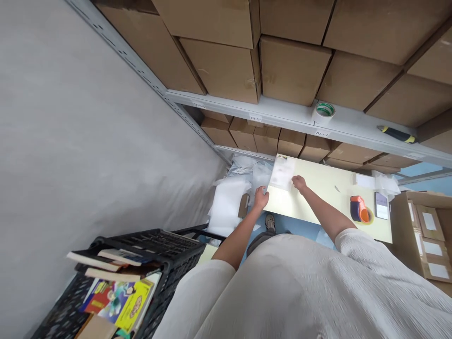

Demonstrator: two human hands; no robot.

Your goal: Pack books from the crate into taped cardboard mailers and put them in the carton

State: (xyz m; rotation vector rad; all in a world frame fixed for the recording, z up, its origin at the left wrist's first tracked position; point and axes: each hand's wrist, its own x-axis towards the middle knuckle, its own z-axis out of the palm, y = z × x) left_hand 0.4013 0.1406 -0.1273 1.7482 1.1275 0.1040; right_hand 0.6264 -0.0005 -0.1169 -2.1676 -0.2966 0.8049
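Observation:
On the pale yellow table (318, 188) lies a flat white packing sheet or pouch (283, 170), placed at the left end. My right hand (299, 183) is closed at the sheet's right edge, its fingers pinched together there. At the table's left front corner is my left hand (261, 197), its fingers curled in; what they hold, if anything, is too small to see. Farther right on the table are an orange and dark tape dispenser (360, 209) and a phone (381, 205).
Shelves (282, 109) of cardboard boxes (287, 70) stand ahead, with a green-cored tape roll (323, 112) and a yellow-black cutter (396, 134) on the ledge. White packing sheets (228, 202) pile left of the table. A black crate (180, 254) of books is at lower left, an open carton (402, 226) right.

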